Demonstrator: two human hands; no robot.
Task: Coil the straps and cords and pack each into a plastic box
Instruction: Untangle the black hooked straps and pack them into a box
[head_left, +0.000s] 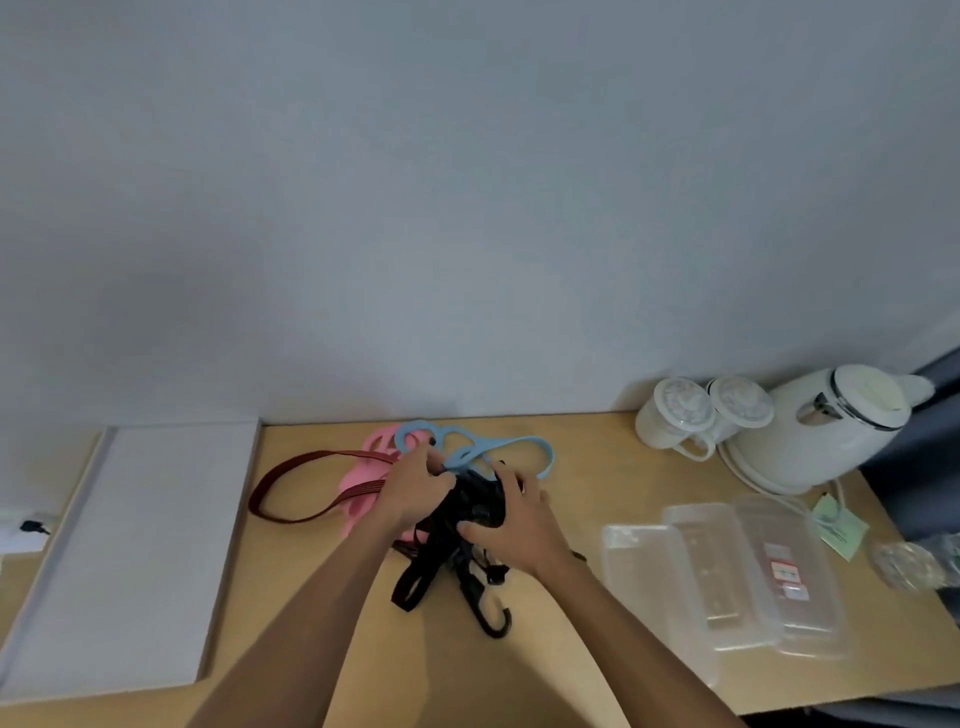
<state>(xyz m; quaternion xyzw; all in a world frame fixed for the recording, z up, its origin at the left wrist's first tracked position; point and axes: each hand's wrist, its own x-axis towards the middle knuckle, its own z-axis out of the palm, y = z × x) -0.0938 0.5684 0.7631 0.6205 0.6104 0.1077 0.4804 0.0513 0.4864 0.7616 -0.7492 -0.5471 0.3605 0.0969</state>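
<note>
A tangle of black cords with hooks (457, 551) lies mid-table. My left hand (415, 488) grips the top of the tangle, and my right hand (514, 525) holds its right side with curled fingers. A dark red strap (291, 478) loops out to the left over a pink looped band (363, 478). A light blue looped band (467, 447) lies just behind my hands. Clear plastic boxes and lids (753, 571) sit stacked to the right. Black hook ends (491, 618) trail toward the front edge.
A white board (135, 545) covers the table's left part. White lidded cups (680, 415) and a white kettle (826, 426) stand at the back right. A green paper (839, 525) and a clear bag (909, 566) lie at the far right of the wooden table (519, 675).
</note>
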